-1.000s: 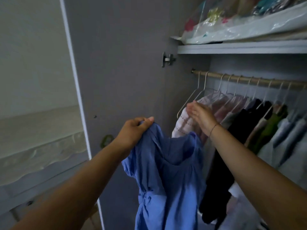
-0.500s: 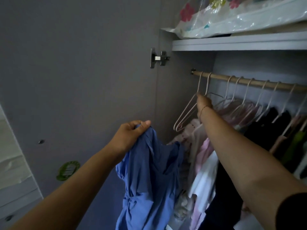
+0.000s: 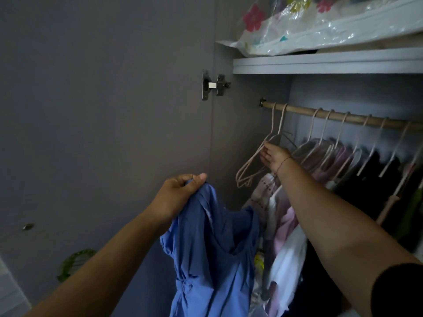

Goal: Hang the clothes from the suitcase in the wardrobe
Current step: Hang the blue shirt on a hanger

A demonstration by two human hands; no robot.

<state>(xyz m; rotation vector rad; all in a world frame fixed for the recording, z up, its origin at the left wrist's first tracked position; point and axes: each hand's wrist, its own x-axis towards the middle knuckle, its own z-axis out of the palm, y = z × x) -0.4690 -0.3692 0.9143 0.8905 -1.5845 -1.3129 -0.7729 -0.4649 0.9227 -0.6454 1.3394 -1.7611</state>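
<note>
Blue dress (image 3: 212,259) — pinching at top edge with left grip (image 3: 178,195); curling right grip (image 3: 274,155) round empty pink hanger (image 3: 249,161) hanging on rail (image 3: 343,116).

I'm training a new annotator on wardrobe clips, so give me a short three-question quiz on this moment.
1. True or false: the left hand grips the blue garment near its top.
2. The right hand holds: A) a suitcase handle; B) an empty hanger hooked at the left end of the rail; C) a folded towel.
3. Fill in: on the shelf above the rail lies a clear ____ bag with a flower print.
Key: 1 true; 2 B; 3 plastic.
</note>
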